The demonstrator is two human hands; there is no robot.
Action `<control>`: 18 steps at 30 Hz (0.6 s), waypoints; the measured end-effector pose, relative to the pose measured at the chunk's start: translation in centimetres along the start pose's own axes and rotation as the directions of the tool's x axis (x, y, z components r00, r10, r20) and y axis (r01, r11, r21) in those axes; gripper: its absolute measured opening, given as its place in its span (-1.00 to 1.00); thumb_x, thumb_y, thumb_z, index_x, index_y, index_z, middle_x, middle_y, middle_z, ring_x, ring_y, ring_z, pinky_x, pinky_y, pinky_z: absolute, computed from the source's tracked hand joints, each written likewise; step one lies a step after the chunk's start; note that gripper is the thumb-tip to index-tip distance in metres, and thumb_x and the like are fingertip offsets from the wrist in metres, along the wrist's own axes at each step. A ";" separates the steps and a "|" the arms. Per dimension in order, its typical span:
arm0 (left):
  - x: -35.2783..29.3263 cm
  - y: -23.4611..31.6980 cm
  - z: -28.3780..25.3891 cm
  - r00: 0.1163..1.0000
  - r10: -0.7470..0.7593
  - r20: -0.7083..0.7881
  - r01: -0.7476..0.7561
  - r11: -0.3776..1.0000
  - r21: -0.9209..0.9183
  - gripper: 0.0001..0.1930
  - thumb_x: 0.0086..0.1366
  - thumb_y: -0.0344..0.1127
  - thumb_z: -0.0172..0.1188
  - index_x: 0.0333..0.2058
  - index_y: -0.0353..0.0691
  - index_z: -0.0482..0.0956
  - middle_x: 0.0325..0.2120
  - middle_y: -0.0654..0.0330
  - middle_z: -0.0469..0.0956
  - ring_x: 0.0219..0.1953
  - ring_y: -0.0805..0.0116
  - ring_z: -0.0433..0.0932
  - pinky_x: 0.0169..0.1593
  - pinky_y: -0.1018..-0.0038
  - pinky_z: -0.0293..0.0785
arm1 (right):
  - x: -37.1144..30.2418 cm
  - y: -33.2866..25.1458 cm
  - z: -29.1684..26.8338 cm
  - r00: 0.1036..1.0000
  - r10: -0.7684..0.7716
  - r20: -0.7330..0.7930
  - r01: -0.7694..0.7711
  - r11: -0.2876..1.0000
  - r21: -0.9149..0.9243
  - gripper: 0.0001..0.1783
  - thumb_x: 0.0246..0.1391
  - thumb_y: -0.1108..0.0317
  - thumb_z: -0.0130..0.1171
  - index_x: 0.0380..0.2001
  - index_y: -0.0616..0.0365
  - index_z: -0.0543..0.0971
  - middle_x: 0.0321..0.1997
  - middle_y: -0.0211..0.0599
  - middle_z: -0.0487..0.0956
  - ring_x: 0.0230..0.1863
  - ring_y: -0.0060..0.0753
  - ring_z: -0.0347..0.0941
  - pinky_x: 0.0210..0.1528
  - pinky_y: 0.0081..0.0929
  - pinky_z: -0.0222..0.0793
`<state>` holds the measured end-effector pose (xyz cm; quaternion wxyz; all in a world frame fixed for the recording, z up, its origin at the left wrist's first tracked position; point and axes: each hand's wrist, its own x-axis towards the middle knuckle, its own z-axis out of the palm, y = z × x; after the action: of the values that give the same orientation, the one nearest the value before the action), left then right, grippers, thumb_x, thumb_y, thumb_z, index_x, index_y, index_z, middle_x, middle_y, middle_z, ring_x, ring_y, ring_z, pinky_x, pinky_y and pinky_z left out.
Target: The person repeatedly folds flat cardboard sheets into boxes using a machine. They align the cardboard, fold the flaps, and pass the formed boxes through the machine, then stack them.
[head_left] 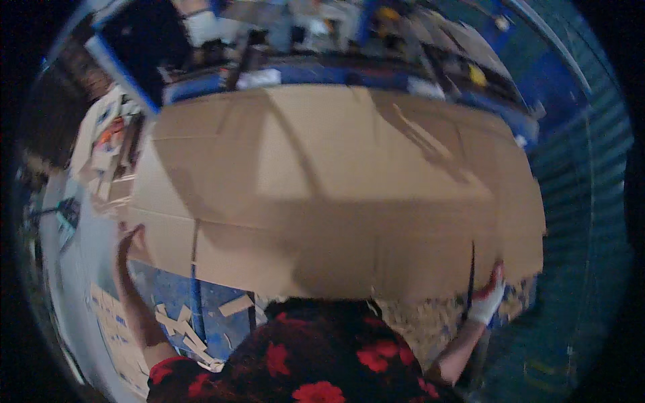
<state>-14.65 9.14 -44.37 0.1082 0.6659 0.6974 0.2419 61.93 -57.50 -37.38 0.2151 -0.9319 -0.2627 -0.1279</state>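
Cardboard sheet: the broad brown cardboard sheet [322,232] spreads in front of the person and between the two hands, its long axis running left to right, its near edge just ahead of the torso.
Left hand: the left hand [132,243] is at the sheet's near left corner, touching or just beside the edge; blur leaves it impossible to tell whether the fingers are closed on the board.
Right hand: the right hand [492,287], partly covered in white, appears clamped on the near edge, a little in from the near right corner, thumb side uppermost.
Nearer hand: neither clearly; each is at its own end of the near edge, with most of the sheet lying away from both.
Slots: one dark slit runs inward from the near edge toward each end; the right one is just beside the right hand.
Far edge: it meets or overlaps a blue frame [322,75]; contact cannot be told.
Hidden: the sheet's underside, its support and the right fingers beneath it.
Hard to make out: cardboard offcuts [235,305] below the near edge, and the smeared clutter beyond the frame.
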 end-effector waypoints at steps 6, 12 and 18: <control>-5.7 10.6 -14.2 0.891 0.386 0.240 -0.351 0.920 -0.175 -0.51 0.08 -0.26 0.27 0.00 -0.29 0.43 -0.12 0.13 0.43 -0.12 0.26 0.41 -0.06 0.34 0.36 | 0.7 -3.0 -3.3 0.862 0.506 0.036 -0.221 0.311 0.924 -0.52 -0.05 0.63 0.14 0.02 0.27 0.45 -0.14 -0.31 0.57 -0.17 -0.37 0.48 -0.03 -0.39 0.37; -17.7 21.5 -11.8 0.865 0.227 0.447 0.078 0.820 -0.567 -0.17 -0.08 -0.28 0.35 0.22 -0.22 0.24 0.20 0.08 0.26 0.25 0.06 0.18 0.30 0.13 0.03 | -0.8 -9.6 -3.4 0.987 -0.156 -0.030 0.157 0.927 0.341 -0.48 -0.11 0.66 0.14 0.01 0.15 0.49 -0.01 -0.18 0.54 -0.05 -0.12 0.46 0.10 -0.31 0.30; -27.0 34.2 -0.6 0.322 0.807 0.496 -0.864 0.464 -0.194 -0.31 0.08 -0.28 0.16 0.25 0.03 0.23 0.28 0.08 0.15 0.33 -0.21 -0.01 0.31 -0.15 -0.13 | 1.3 -10.0 0.1 0.662 -0.724 0.191 0.748 0.652 -0.123 -0.64 -0.22 0.58 0.16 -0.25 0.04 0.52 -0.12 -0.08 0.50 0.03 0.12 0.42 0.16 0.17 0.22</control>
<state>17.44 -17.64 -32.02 0.1175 0.9708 0.2063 0.0339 57.57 -49.21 -33.66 0.0374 -0.7668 -0.6178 -0.1701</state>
